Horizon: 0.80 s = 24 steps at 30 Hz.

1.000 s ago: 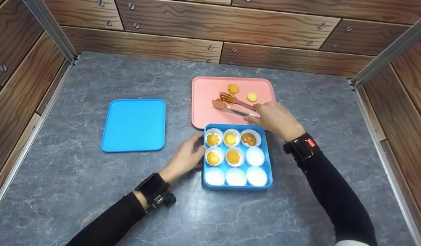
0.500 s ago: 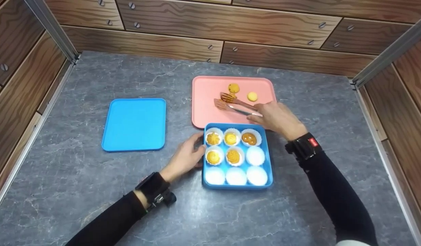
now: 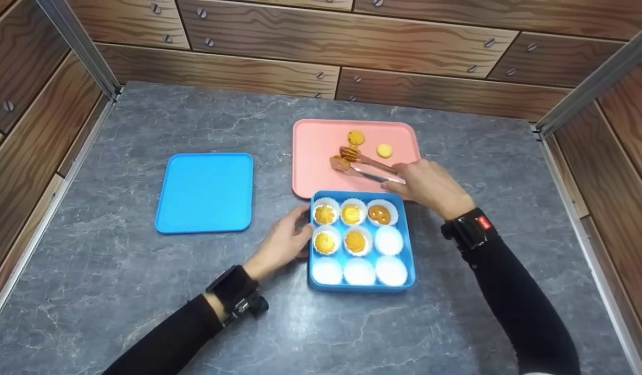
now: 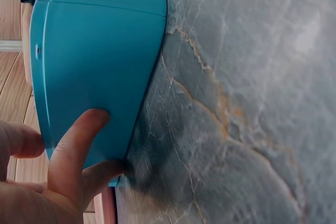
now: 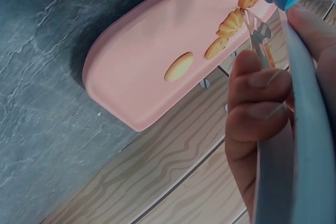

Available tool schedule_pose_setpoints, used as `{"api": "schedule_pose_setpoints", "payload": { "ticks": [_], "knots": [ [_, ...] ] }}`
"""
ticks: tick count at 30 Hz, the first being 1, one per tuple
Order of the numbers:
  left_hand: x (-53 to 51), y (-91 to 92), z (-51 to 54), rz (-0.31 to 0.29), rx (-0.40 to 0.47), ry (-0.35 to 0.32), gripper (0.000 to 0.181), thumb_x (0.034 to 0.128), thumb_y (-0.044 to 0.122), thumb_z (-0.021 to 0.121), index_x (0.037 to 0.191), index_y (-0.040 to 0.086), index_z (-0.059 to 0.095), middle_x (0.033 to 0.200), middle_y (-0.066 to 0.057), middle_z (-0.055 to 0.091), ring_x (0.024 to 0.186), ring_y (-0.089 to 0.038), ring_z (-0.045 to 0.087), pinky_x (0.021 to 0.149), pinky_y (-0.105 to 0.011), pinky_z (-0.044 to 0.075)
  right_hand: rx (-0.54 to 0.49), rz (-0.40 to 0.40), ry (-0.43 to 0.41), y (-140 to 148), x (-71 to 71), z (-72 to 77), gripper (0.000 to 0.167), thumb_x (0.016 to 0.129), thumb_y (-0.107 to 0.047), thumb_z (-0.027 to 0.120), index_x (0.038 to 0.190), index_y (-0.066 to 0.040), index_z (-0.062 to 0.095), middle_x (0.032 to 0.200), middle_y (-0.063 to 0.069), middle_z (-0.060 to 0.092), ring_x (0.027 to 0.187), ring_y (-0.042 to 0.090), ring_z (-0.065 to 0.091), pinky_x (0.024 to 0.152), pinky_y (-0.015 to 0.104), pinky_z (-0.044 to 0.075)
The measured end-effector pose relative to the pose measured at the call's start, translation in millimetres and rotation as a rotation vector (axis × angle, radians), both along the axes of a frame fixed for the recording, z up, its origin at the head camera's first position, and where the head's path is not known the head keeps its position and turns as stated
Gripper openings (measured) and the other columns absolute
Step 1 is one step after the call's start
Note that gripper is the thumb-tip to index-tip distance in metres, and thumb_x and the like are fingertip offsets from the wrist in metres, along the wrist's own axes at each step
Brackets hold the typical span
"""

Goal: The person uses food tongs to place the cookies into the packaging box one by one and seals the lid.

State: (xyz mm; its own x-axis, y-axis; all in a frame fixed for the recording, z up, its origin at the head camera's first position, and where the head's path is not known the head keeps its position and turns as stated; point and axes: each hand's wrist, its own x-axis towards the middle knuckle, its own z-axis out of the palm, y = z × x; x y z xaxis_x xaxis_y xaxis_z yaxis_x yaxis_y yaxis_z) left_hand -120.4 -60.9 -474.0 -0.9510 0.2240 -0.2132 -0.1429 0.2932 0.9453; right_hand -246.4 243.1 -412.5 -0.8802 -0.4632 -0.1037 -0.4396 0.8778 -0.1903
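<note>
My right hand (image 3: pixel 432 187) grips a pair of tongs (image 3: pixel 370 175), seen close in the right wrist view with fingers curled round the handles. Its brown slotted heads reach over cookies on the pink tray (image 3: pixel 313 174), partly hiding some. Whether a cookie is pinched I cannot tell. Near the heads lie a dotted round cookie (image 3: pixel 355 137) and a pale round cookie (image 3: pixel 384 150). My left hand (image 3: pixel 281 240) touches the left side of the blue box (image 3: pixel 411 260), its extended fingers (image 4: pixel 79 145) against the wall. White paper cups (image 3: pixel 389 240) fill the box; several hold cookies (image 3: pixel 355 241).
A flat blue square lid (image 3: pixel 205 192) lies on the grey marbled table (image 3: pixel 143 291), left of the tray. The box's far edge stands close to the tray's near edge. Wood-patterned walls (image 3: pixel 258 67) enclose the back and sides.
The tongs and my right hand have shifted slightly to the right over the pink tray. My left hand and the box stay in place.
</note>
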Motion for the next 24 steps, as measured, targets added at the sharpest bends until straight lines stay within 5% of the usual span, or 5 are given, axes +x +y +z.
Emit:
{"api": "schedule_pose_setpoints", "payload": {
  "ticks": [13, 24],
  "knots": [
    [1.1, 0.6, -1.2, 0.002, 0.012, -0.025, 0.056, 0.107, 0.016, 0.053, 0.159, 0.005, 0.037, 0.158, -0.021, 0.044, 0.12, -0.034, 0.063, 0.073, -0.033, 0.066, -0.032, -0.006, -0.034, 2.8, 1.7, -4.0, 0.032, 0.1, -0.042, 0.069, 0.106, -0.011, 0.072, 0.079, 0.002, 0.063, 0.067, 0.019, 0.057, 0.057, 0.033, 0.047],
    [0.7, 0.1, 0.0, 0.0, 0.0, -0.025, 0.055, 0.107, 0.016, 0.053, 0.158, 0.005, 0.038, 0.156, -0.02, 0.046, 0.12, -0.032, 0.063, 0.071, -0.033, 0.066, -0.075, 0.039, 0.01, 13.7, 11.1, 5.2, 0.04, 0.102, -0.045, 0.065, 0.116, -0.008, 0.071, 0.077, 0.002, 0.064, 0.062, 0.017, 0.056, 0.054, 0.032, 0.046]
  ]
}}
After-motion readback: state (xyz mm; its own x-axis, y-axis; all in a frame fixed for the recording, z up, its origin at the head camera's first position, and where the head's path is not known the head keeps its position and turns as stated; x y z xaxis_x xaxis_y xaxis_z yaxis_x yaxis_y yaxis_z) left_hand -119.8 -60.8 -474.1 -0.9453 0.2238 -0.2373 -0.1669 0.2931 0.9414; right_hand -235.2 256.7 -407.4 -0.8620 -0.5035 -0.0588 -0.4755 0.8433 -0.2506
